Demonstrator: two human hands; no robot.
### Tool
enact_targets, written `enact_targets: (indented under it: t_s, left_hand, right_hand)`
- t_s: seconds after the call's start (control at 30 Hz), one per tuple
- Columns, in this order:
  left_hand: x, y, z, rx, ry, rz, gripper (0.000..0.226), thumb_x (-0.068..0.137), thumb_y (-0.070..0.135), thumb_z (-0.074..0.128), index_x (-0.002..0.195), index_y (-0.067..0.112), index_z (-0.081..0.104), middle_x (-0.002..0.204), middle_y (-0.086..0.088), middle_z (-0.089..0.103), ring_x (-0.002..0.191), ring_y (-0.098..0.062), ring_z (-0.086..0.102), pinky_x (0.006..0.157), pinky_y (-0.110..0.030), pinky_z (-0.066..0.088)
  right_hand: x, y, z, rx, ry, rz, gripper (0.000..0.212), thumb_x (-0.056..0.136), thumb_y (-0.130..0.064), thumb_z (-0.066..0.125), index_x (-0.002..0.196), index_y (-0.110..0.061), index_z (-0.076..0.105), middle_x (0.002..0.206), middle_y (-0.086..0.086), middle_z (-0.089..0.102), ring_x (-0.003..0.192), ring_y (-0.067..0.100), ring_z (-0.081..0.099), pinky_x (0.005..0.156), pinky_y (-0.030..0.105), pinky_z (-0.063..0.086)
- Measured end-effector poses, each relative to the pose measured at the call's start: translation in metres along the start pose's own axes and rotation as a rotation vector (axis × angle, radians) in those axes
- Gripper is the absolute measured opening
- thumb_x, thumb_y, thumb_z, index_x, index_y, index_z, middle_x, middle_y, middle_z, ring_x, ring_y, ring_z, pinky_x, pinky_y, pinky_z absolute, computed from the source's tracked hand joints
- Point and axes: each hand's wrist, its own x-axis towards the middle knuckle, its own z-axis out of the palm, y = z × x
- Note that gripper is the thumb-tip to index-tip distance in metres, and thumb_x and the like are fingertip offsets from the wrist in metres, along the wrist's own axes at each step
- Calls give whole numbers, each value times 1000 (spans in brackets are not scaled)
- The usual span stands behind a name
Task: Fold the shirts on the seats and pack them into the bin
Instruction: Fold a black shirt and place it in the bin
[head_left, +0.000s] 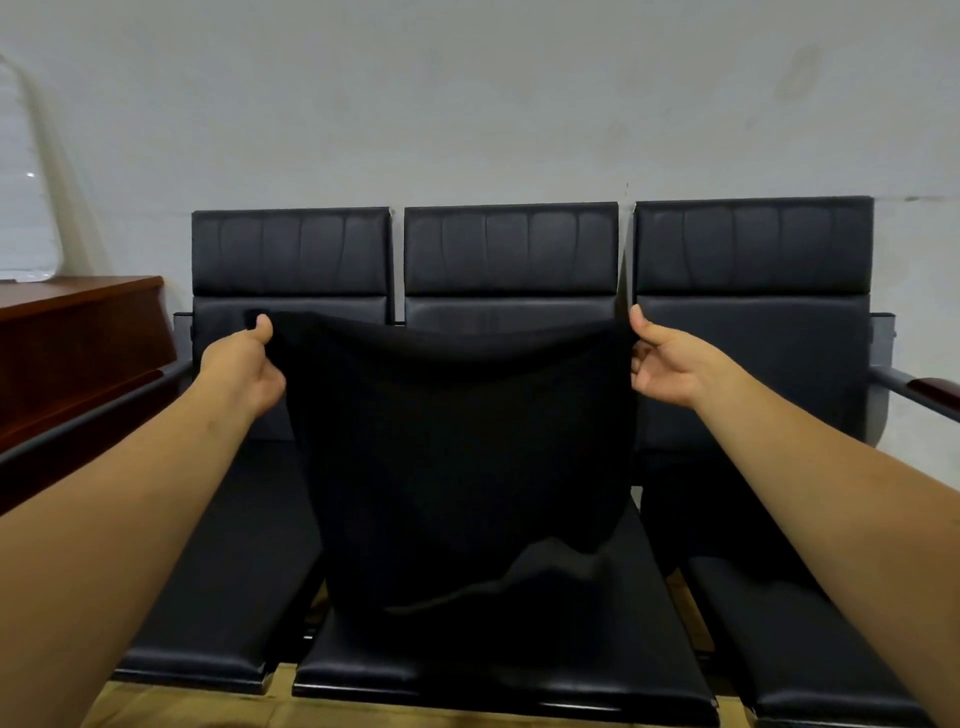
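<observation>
From the left: pinches one top corner of black shirt (457, 441) with left hand (244, 364), thumb over curled fingers. Hangs spread between both hands, top edge running left to right, lower hem seemingly touching middle seat (519, 675). Pinches other top corner with right hand (670, 366), equally near. Probably next: lay flat on seat.

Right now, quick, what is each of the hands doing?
Left hand: closed, gripping the black shirt by its upper left corner.
Right hand: closed, gripping the same shirt by its upper right corner.
</observation>
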Motion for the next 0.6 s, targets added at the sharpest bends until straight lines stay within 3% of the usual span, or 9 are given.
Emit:
enact_targets:
  t_s: [0.13, 0.23, 0.33, 0.4, 0.47, 0.53, 0.6]
  left_hand:
    - [3, -4, -5, 331, 12, 126, 28, 105, 24, 53, 128, 10, 60, 132, -12, 64, 119, -28, 63, 104, -43, 50]
    - [0, -10, -13, 502, 4, 102, 19, 105, 30, 52, 114, 18, 64, 124, -9, 66, 110, -29, 64, 100, -48, 52]
    - [-2, -10, -19, 363, 4, -3, 16, 99, 26, 63, 108, 12, 64, 117, -11, 69, 102, -29, 69, 90, -48, 57]
    - [-3, -10, -19, 262, -15, -67, 26, 95, 25, 69, 114, 9, 66, 111, -12, 73, 96, -29, 72, 73, -45, 58]
    - [-1, -13, -17, 200, -34, -111, 31, 94, 27, 71, 119, 9, 67, 110, -12, 75, 97, -29, 74, 66, -45, 58]
    - [4, -17, -15, 166, -61, -153, 33, 96, 28, 67, 122, 9, 66, 110, -11, 75, 96, -29, 75, 69, -46, 59]
    - [11, -26, -9, 152, -87, -172, 30, 100, 24, 61, 124, 7, 65, 112, -12, 75, 97, -28, 74, 82, -45, 58]
  right_hand:
    - [-5, 4, 6, -159, 51, -45, 11, 100, -26, 59, 100, -16, 65, 99, 2, 72, 91, 20, 71, 80, 40, 58]
    - [-7, 2, 6, -88, 98, -107, 17, 106, -24, 49, 101, -14, 62, 106, 5, 69, 101, 22, 66, 90, 41, 53]
    - [-17, -1, 4, -7, 77, -8, 23, 103, -25, 53, 114, -9, 66, 110, 9, 74, 108, 24, 68, 89, 41, 58]
    - [-19, 1, 2, 27, 62, 32, 20, 101, -21, 56, 107, -9, 70, 98, 9, 77, 95, 21, 73, 80, 38, 62]
    - [-15, 4, 1, 18, 49, 50, 19, 101, -12, 52, 110, -7, 68, 96, 8, 76, 84, 18, 76, 72, 34, 64]
    - [-7, 10, -3, -49, 72, 79, 21, 102, -5, 47, 112, -6, 65, 98, 8, 75, 81, 18, 76, 72, 33, 64]
    - [4, 19, -7, -134, 134, 141, 17, 105, -14, 47, 107, -8, 63, 99, 8, 74, 85, 21, 74, 77, 38, 62]
